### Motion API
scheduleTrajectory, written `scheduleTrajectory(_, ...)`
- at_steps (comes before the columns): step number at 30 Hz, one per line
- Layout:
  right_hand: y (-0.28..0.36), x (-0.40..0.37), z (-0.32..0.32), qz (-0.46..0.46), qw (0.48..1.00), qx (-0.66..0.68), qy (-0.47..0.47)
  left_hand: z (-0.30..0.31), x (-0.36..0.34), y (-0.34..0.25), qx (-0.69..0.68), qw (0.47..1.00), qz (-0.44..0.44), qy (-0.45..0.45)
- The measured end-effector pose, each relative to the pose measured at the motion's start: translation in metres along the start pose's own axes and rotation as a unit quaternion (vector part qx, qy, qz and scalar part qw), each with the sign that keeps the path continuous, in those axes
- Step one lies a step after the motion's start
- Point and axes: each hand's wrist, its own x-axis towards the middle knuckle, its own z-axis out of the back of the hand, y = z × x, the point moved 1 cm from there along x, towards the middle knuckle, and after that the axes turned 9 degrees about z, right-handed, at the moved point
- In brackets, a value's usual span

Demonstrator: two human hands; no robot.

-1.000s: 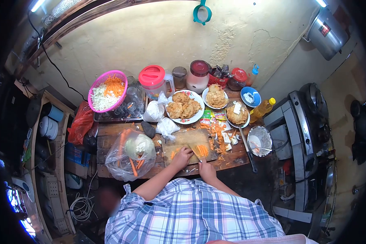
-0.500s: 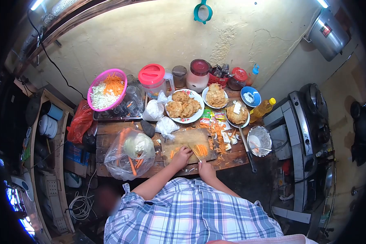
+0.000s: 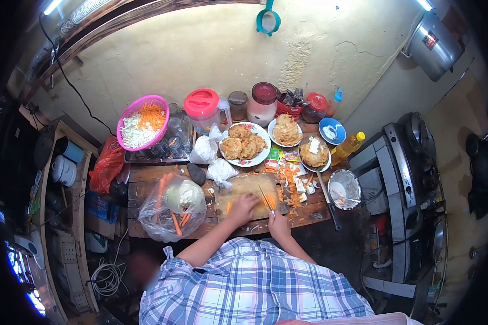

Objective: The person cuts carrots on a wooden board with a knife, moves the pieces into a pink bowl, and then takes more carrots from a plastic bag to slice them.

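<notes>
A wooden cutting board (image 3: 226,196) lies on the table in front of me. My right hand (image 3: 278,224) is closed round the handle of a knife (image 3: 264,195), whose blade points away from me over the board. Cut carrot strips (image 3: 270,202) lie against the blade's right side. My left hand (image 3: 244,208) rests on the board left of the knife, fingers bent together; whatever is under them is hidden. A small orange carrot piece (image 3: 228,207) shows beside that hand.
A plastic bag (image 3: 165,214) with cabbage and carrots sits at left. Behind are a pink basket (image 3: 127,142) of shredded vegetables, a plate (image 3: 261,157) of fritters and white bags (image 3: 220,171). At right, carrot peelings (image 3: 293,199), a long-handled pan (image 3: 331,203) and an oil bottle (image 3: 350,145).
The knife has shifted slightly right and its blade stands more upright, with the carrot strips now bunched closer at its right. My left hand has lifted a little and moved slightly away from the blade.
</notes>
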Motion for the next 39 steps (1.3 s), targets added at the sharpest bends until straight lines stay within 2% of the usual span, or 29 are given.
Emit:
scheduleTrajectory(1,-0.001,0.000,0.000,-0.003,1.000,0.030,0.002,0.006,0.002,0.008,-0.042,0.998,0.049,-0.023)
scheduleTrajectory(2,-0.004,-0.001,-0.001,-0.006,0.999,0.032,0.000,0.014,0.002,0.017,-0.042,0.998,0.047,-0.020)
scheduleTrajectory(4,-0.011,0.000,-0.005,0.062,0.994,0.048,0.079,0.030,0.002,0.040,-0.051,0.978,0.199,0.032)
scheduleTrajectory(5,-0.013,-0.003,-0.007,0.061,0.994,0.049,0.078,0.038,-0.001,0.045,-0.050,0.978,0.198,0.033)
scheduleTrajectory(7,-0.014,-0.008,-0.009,0.049,0.993,0.053,0.097,0.057,-0.006,0.041,-0.050,0.949,0.261,0.167)
scheduleTrajectory(8,-0.014,-0.007,-0.009,0.051,0.992,0.054,0.097,0.063,-0.007,0.034,-0.049,0.949,0.262,0.166)
scheduleTrajectory(10,-0.011,-0.008,-0.003,-0.043,0.996,0.050,0.058,0.066,-0.015,0.020,0.026,0.954,0.235,0.182)
scheduleTrajectory(16,-0.011,-0.006,0.001,-0.021,0.996,0.050,0.076,0.042,-0.023,0.020,0.066,0.978,0.167,0.105)
scheduleTrajectory(22,-0.005,-0.014,0.001,-0.024,0.995,0.026,0.089,0.033,-0.020,0.028,0.069,0.981,0.165,0.079)
scheduleTrajectory(26,-0.005,-0.017,0.008,-0.034,0.995,0.031,0.090,0.029,-0.012,0.028,0.002,0.980,0.172,0.098)
scheduleTrajectory(29,-0.007,-0.020,0.010,-0.048,0.994,0.051,0.090,0.022,0.001,0.028,0.071,0.972,0.186,0.127)
scheduleTrajectory(31,-0.009,-0.024,0.011,-0.032,0.995,0.062,0.077,0.019,0.013,0.023,0.110,0.979,0.165,0.042)
scheduleTrajectory(34,-0.009,-0.027,0.013,-0.035,0.994,0.078,0.068,0.005,0.028,0.024,0.080,0.989,0.116,0.056)
scheduleTrajectory(39,-0.011,-0.023,0.012,-0.029,0.995,0.079,0.059,-0.015,0.033,0.034,0.080,0.988,0.105,0.082)
